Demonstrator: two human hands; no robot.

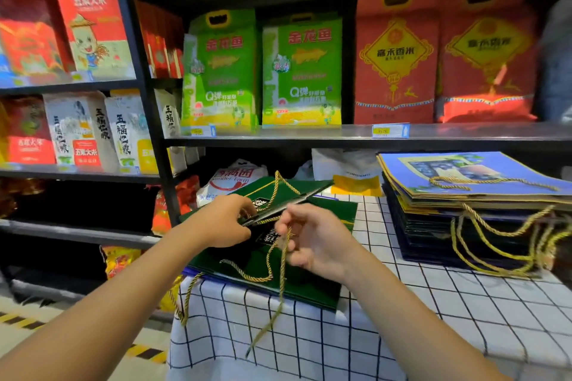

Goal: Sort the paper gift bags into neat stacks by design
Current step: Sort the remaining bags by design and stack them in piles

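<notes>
The right hand [312, 238] pinches a gold cord handle [283, 260]; the left hand [224, 221] grips the lifted green gift bag [288, 192] over the green stack [309, 284] at the counter's left edge. Free the cord, then lay edges flush. The blue stack [464, 195] sits right on the checked cloth [402, 318], below the rice-bag shelves [340, 136].
</notes>
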